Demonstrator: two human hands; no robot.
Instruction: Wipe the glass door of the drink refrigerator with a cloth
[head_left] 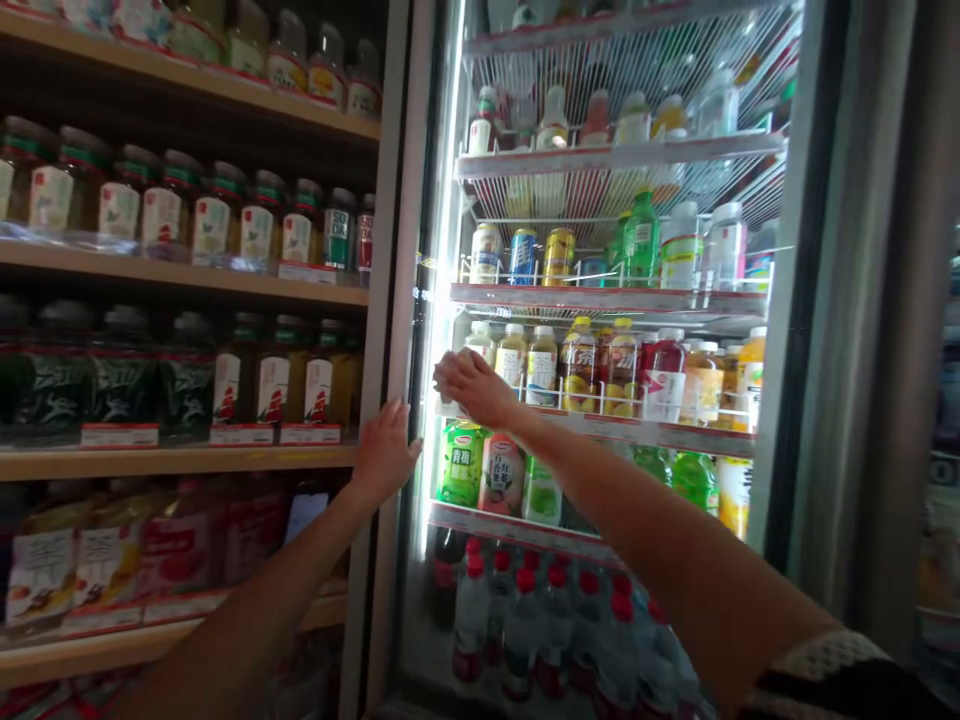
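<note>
Cooler (615, 297) glowing, ctr to upper right of frame! L hand (379, 455) at its metal upright (397, 300), just left of ctr, thumb apart from fingers, nothing gripped. R hand (476, 388) by the white-capped bottles (541, 370), mid-frame, fingers bent & close together; can't tell if they touch glass or hold smth. Best technique, IMO: light L palm, fingertips clear of any edge, R wrist loose, no sudden shove.
</note>
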